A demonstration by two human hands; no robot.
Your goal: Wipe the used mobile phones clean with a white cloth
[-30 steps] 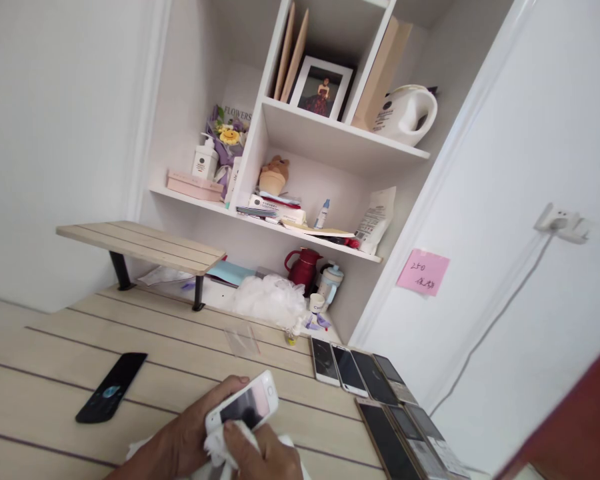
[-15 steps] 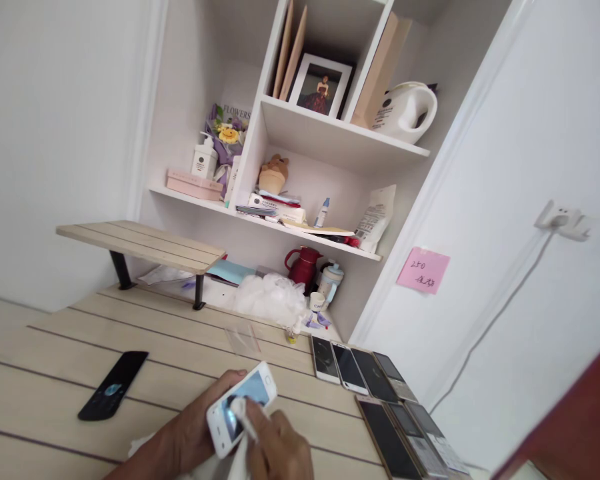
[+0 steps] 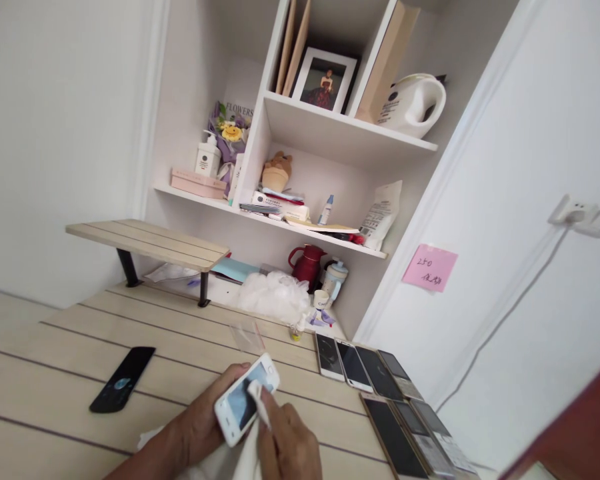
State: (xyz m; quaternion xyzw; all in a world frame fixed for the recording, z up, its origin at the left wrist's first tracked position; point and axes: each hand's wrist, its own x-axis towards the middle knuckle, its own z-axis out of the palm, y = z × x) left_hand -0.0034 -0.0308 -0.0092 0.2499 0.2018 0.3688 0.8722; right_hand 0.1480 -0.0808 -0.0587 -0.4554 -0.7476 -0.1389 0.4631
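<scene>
A white smartphone [image 3: 226, 408] lies tilted in my left hand [image 3: 205, 417], whose fingers wrap its edge and back. My right hand [image 3: 291, 440] is closed on a white cloth [image 3: 250, 453]. A bunched tip of that cloth presses against the phone's screen under my index finger. The loose end of the cloth hangs down below the phone. On the table to the left rests a black remote-like device [image 3: 123, 381] with a round blue-grey spot.
Several phones [image 3: 355, 367] lie in rows at the right. Behind my hands are a clear plastic bag [image 3: 247, 335] and a small bottle [image 3: 297, 329]. A raised wooden stand [image 3: 150, 243] is at the back left, before a white shelf unit [image 3: 325, 137].
My right hand has slid the cloth tip across the screen, up and to the right. The phone stays in my left hand. The whole view has shifted slightly.
</scene>
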